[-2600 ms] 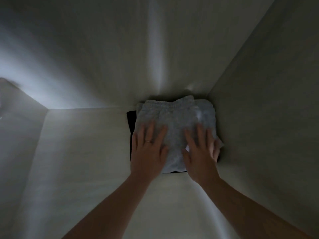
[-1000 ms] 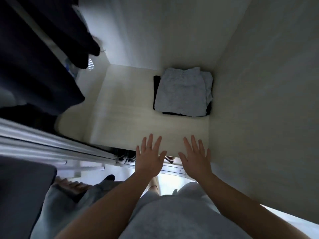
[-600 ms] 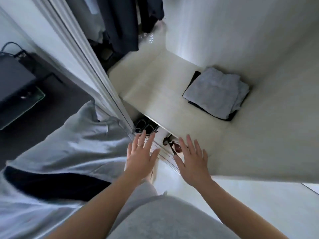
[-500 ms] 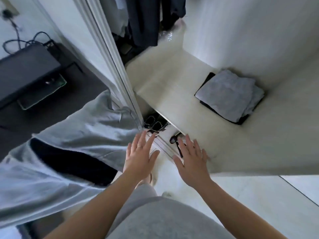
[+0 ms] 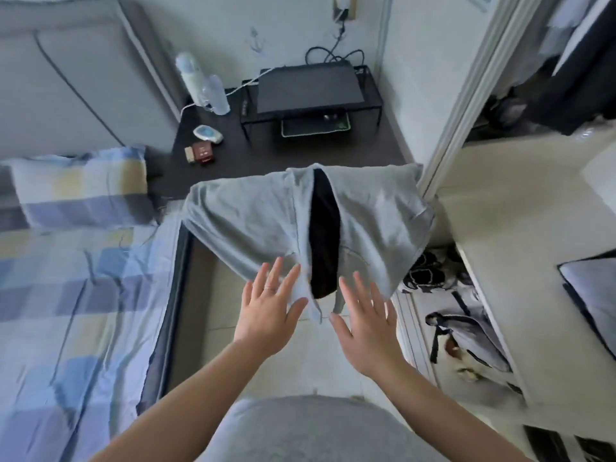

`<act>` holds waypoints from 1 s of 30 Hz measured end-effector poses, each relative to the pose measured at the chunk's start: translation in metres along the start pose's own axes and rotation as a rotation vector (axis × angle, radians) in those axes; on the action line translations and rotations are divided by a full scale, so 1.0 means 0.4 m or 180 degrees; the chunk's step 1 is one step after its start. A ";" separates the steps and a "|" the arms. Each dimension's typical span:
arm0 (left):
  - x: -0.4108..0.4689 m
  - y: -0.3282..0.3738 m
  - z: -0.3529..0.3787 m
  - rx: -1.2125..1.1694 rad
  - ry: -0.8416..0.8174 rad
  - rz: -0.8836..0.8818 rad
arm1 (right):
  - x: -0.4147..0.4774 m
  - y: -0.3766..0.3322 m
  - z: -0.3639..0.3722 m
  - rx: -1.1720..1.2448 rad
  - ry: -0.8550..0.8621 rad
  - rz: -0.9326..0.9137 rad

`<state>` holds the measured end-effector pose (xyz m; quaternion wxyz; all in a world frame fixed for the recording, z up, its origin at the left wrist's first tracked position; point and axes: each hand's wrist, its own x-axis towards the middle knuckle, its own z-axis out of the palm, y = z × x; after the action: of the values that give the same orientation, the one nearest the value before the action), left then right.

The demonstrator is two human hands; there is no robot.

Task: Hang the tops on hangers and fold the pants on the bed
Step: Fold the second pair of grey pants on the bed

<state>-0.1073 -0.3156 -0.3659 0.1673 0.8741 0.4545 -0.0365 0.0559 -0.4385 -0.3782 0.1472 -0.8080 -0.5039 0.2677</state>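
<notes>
Both hands have left the pale closet shelf (image 5: 520,228) where the folded grey pants (image 5: 596,291) lie; now the left hand (image 5: 266,315) and right hand (image 5: 363,328) are empty and spread wide by the hem of the hanging grey cloth top with black inside (image 5: 253,221). A hard tug could drop it.

Blue checked bed (image 5: 66,295), dark bedside table (image 5: 300,155), grey headboard (image 5: 66,78), pale floor (image 5: 206,295), white wall (image 5: 283,28)

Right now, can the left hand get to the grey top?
Probably yes. The left hand is open with straight fingers, right at the lower edge of the grey top, and nothing sits between them. Whether it touches the cloth is hard to tell.
</notes>
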 end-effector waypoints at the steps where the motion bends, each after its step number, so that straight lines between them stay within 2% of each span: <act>1: -0.027 -0.047 -0.006 -0.0035 0.0039 -0.0144 | 0.007 -0.041 0.019 -0.0024 -0.0047 -0.0129; 8: -0.253 -0.385 -0.040 -0.0307 0.0384 -0.0904 | 0.014 -0.362 0.199 -0.0355 -0.0348 -0.0795; 19: -0.725 -0.943 -0.042 -0.0551 0.0690 -0.2131 | -0.087 -0.921 0.605 -0.0654 -0.0890 -0.1661; 30: -0.976 -1.238 -0.040 -0.1206 0.1173 -0.3361 | -0.096 -1.299 0.846 -0.1228 -0.1458 -0.2570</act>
<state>-0.7365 -0.3529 -0.3950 0.1979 0.4764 0.8483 0.1195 -0.5363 -0.2502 -0.3789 -0.0274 -0.4815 -0.8360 0.2618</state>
